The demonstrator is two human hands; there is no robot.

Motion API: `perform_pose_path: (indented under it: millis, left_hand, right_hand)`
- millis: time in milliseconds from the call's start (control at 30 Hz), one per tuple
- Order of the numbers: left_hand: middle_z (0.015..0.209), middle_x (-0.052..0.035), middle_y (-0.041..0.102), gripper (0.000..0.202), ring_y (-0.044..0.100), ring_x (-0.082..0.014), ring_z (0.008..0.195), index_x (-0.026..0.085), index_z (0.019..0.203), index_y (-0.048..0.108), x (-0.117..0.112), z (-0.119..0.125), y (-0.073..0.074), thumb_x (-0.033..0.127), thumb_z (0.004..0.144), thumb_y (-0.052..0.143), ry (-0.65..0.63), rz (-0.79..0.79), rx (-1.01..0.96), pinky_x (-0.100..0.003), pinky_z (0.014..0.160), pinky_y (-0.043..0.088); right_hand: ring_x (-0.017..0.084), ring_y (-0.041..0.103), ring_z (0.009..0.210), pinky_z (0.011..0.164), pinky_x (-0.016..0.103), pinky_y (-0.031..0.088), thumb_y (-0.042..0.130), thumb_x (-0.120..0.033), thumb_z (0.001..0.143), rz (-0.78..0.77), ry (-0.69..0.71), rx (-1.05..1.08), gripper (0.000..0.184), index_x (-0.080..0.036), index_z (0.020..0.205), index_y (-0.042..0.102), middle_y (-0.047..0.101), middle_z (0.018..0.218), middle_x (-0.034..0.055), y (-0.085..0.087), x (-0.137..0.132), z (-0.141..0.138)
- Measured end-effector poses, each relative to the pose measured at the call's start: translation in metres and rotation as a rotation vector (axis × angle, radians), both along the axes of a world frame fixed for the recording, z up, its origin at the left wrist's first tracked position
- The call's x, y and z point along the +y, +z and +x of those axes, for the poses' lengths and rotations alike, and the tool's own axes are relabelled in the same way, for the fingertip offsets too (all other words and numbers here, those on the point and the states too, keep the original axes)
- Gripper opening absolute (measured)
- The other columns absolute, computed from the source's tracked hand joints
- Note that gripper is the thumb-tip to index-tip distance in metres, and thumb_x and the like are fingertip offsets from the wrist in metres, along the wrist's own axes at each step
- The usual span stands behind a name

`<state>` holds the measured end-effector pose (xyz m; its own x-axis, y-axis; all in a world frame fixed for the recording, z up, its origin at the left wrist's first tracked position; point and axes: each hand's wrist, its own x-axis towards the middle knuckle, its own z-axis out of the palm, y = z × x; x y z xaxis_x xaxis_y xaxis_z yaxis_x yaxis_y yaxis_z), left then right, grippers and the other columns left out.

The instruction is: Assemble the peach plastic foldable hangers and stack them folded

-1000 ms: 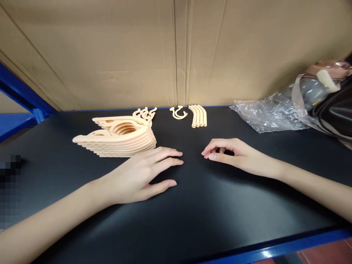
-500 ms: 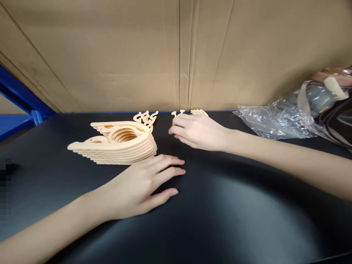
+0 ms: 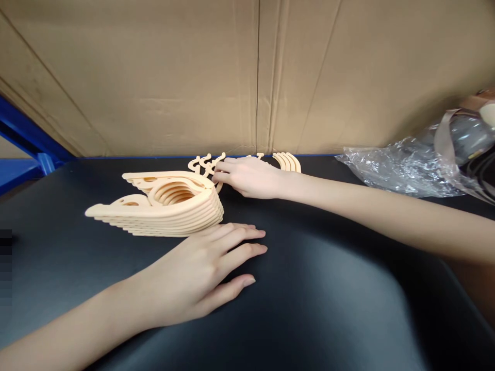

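A stack of cream plastic hanger bodies (image 3: 154, 216) lies on the black tabletop, left of centre. My left hand (image 3: 209, 268) rests palm down at its near right corner, fingers spread, holding nothing. Farther back, my right hand (image 3: 251, 176) reaches left over the table. Its fingertips are at a small group of loose cream hanger hooks (image 3: 201, 164) behind the stack. The fingers overlap the hooks, so whether they grip one is hidden. Just behind the right wrist lie several curved cream pieces (image 3: 288, 161), and another small cream piece (image 3: 260, 155) shows beyond the knuckles.
Cardboard (image 3: 174, 77) stands upright along the table's back edge. At the right lies a crumpled clear plastic bag (image 3: 402, 167) beside a strapped dark item. A blue metal frame (image 3: 34, 139) rises at the left. The black tabletop (image 3: 309, 309) stretches out in front.
My right hand has moved left and slightly back, and its fingertips now reach the loose hooks. My left hand keeps its place by the stack. The view has shifted slightly.
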<state>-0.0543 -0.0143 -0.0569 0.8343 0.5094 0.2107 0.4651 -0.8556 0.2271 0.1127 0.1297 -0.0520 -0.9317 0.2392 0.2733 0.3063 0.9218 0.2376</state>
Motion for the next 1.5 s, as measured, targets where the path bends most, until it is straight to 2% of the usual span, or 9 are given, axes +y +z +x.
perform_pose_path:
  millis: [167,433,733,833,1000,1100,1200,1367,1500]
  left_hand:
    - [0.137,-0.0105,0.057,0.033,0.057,-0.0248,0.122,0.021,0.129,0.056,-0.001,0.000,0.000,0.028,0.098,0.047,-0.006,0.011,0.006,-0.040,0.103,0.048]
    - [0.136,-0.0108,0.058,0.032,0.058,-0.0245,0.120,0.020,0.128,0.057,0.000,0.002,0.000,0.028,0.099,0.046,-0.018,0.059,0.015,-0.040,0.100,0.049]
    - [0.110,-0.0080,0.071,0.023,0.064,-0.0218,0.102,0.013,0.112,0.063,-0.006,0.006,0.005,0.018,0.099,0.045,-0.140,0.274,-0.043,-0.033,0.086,0.051]
    - [0.095,-0.0065,0.073,0.019,0.066,-0.0225,0.087,0.011,0.104,0.066,-0.016,0.014,0.006,0.015,0.096,0.049,-0.048,0.418,-0.065,-0.035,0.075,0.051]
    - [0.110,-0.0195,0.071,0.035,0.068,-0.0320,0.090,0.000,0.123,0.059,-0.033,0.029,0.000,0.016,0.096,0.044,0.173,0.501,0.068,-0.042,0.066,0.056]
    - [0.111,-0.0189,0.071,0.033,0.068,-0.0315,0.097,0.002,0.117,0.062,-0.037,0.030,-0.001,0.017,0.099,0.040,0.151,0.431,0.048,-0.043,0.077,0.059]
    - [0.115,-0.0139,0.070,0.029,0.065,-0.0237,0.108,0.007,0.118,0.061,-0.037,0.028,0.001,0.017,0.099,0.042,0.136,0.262,-0.074,-0.036,0.094,0.056]
    - [0.129,-0.0078,0.065,0.030,0.058,-0.0152,0.122,0.014,0.125,0.054,-0.033,0.025,0.003,0.015,0.098,0.044,0.081,0.045,-0.153,-0.027,0.104,0.049]
    - [0.136,-0.0065,0.061,0.034,0.051,-0.0138,0.131,0.015,0.129,0.053,-0.030,0.022,0.004,0.015,0.098,0.039,0.032,-0.022,-0.098,-0.026,0.108,0.046]
  right_hand:
    - [0.021,0.060,0.090,0.062,0.029,0.046,0.045,0.001,0.088,-0.065,-0.055,0.023,0.036,-0.015,0.118,0.058,0.064,0.114,0.0093,-0.002,-0.015,0.024]
    - [0.022,0.060,0.106,0.090,0.037,0.050,0.042,-0.001,0.092,-0.132,0.012,0.036,0.035,-0.014,0.118,0.061,0.068,0.115,0.0095,-0.001,-0.041,0.057]
    - [0.022,0.059,0.113,0.094,0.038,0.052,0.039,-0.006,0.094,-0.218,-0.006,0.017,0.035,-0.012,0.122,0.060,0.066,0.120,0.0110,0.002,-0.100,0.086]
    - [0.023,0.059,0.114,0.095,0.037,0.052,0.039,-0.008,0.096,-0.201,-0.003,-0.035,0.035,-0.012,0.123,0.060,0.067,0.120,0.0103,0.000,-0.130,0.095]
    - [0.025,0.062,0.113,0.094,0.037,0.053,0.038,-0.008,0.096,-0.104,0.054,-0.002,0.040,-0.006,0.131,0.056,0.068,0.122,0.0130,-0.005,-0.168,0.100]
    - [0.023,0.062,0.115,0.095,0.033,0.053,0.035,-0.008,0.097,-0.107,0.080,0.047,0.041,-0.006,0.131,0.057,0.069,0.122,0.0101,-0.007,-0.178,0.099]
    - [0.021,0.061,0.120,0.098,0.030,0.052,0.037,-0.009,0.098,-0.135,0.087,0.075,0.039,-0.007,0.129,0.060,0.067,0.128,0.0087,-0.008,-0.181,0.097]
    - [0.020,0.057,0.126,0.107,0.031,0.048,0.038,-0.010,0.097,-0.233,0.089,0.095,0.039,-0.007,0.128,0.061,0.066,0.130,0.0093,-0.007,-0.182,0.095]
    - [0.021,0.058,0.123,0.095,0.029,0.054,0.039,-0.011,0.096,-0.340,0.092,0.062,0.039,-0.010,0.129,0.059,0.063,0.133,0.0100,-0.006,-0.181,0.096]
